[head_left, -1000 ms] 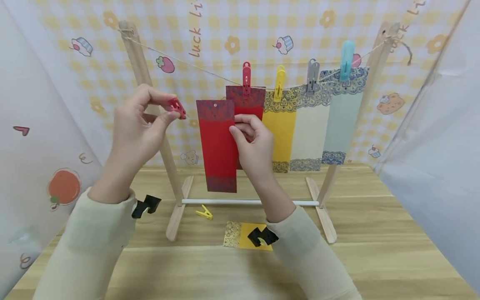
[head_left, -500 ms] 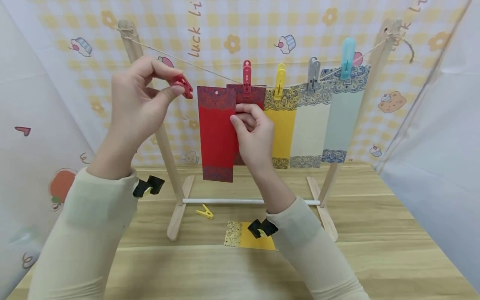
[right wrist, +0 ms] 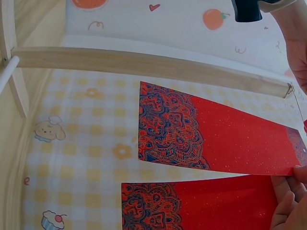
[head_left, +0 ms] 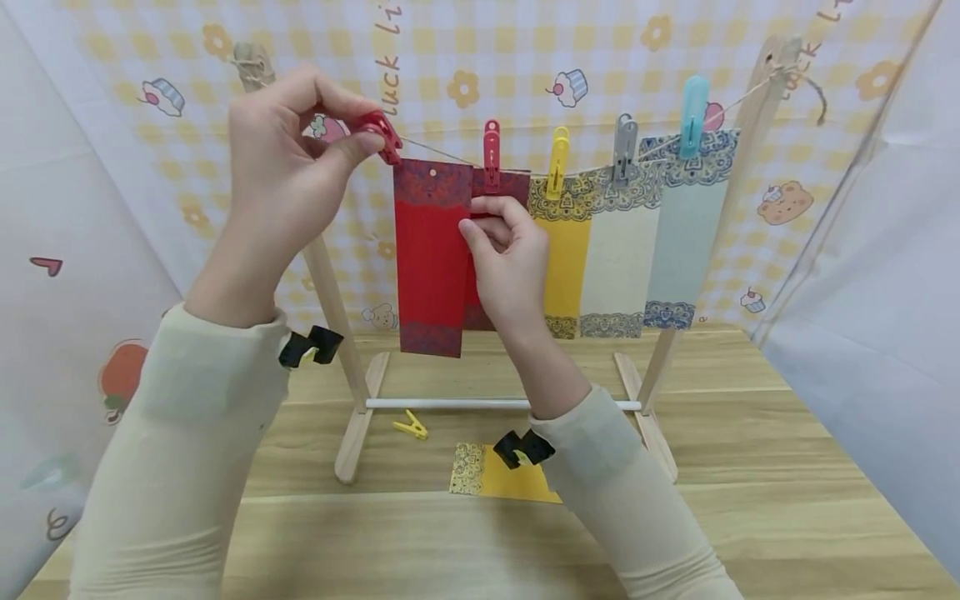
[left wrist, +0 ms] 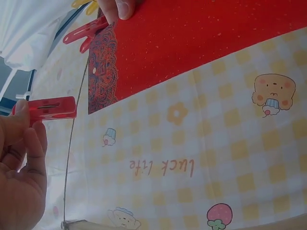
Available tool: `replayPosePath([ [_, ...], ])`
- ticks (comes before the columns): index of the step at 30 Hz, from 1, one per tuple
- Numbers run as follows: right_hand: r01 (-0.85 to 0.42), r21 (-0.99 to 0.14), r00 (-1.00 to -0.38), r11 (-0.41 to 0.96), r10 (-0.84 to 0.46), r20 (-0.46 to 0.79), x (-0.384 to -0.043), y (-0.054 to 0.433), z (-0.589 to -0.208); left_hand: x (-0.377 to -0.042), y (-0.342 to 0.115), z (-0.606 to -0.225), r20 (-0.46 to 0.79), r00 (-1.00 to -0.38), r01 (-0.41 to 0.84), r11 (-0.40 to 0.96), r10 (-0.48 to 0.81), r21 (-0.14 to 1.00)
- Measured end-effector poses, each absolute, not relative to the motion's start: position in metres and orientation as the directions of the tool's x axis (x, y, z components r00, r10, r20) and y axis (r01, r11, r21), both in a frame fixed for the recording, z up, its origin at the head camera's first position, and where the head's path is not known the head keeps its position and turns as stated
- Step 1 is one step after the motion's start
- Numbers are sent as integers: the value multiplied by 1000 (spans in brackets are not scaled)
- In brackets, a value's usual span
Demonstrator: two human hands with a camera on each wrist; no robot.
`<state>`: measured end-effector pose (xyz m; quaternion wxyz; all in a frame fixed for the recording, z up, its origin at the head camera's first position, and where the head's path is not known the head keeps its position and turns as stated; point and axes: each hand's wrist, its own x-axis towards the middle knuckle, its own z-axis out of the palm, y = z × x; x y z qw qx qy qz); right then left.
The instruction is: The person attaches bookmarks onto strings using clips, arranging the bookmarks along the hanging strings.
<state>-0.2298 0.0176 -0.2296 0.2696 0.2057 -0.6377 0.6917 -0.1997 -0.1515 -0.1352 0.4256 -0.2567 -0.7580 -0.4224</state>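
Observation:
Between thumb and fingers, my left hand [head_left: 292,162] pinches a red clothespin [head_left: 387,140] by its handles. The clothespin is at the top left corner of a red card [head_left: 431,267], beside the string [head_left: 447,155]. My right hand [head_left: 513,267] pinches that card by its right edge, upright in front of the string. The card has patterned ends and a small hole at the top. Just behind it, another red card [right wrist: 220,199] hangs from the string under a second red clothespin [head_left: 492,154]. In the left wrist view, the pinched clothespin [left wrist: 53,108] overlaps the string, apart from the card.
Yellow, grey and blue clothespins hold a yellow card [head_left: 567,267], a cream card [head_left: 618,258] and a pale green card [head_left: 684,242] further right. The string spans a wooden frame [head_left: 327,287]. A yellow clothespin [head_left: 411,426] and another yellow card [head_left: 510,479] lie on the table.
My left hand has risen and moved slightly right with the red clothespin, up to the card's top corner. My right hand has lifted the red card to string height.

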Motion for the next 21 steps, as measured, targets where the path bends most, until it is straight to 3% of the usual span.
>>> replayPosePath([
  [21, -639, -768, -764, -33, 144, 629, -228, 17, -226, -214, -136, -125, 888, -456, 772, 526, 66, 357],
])
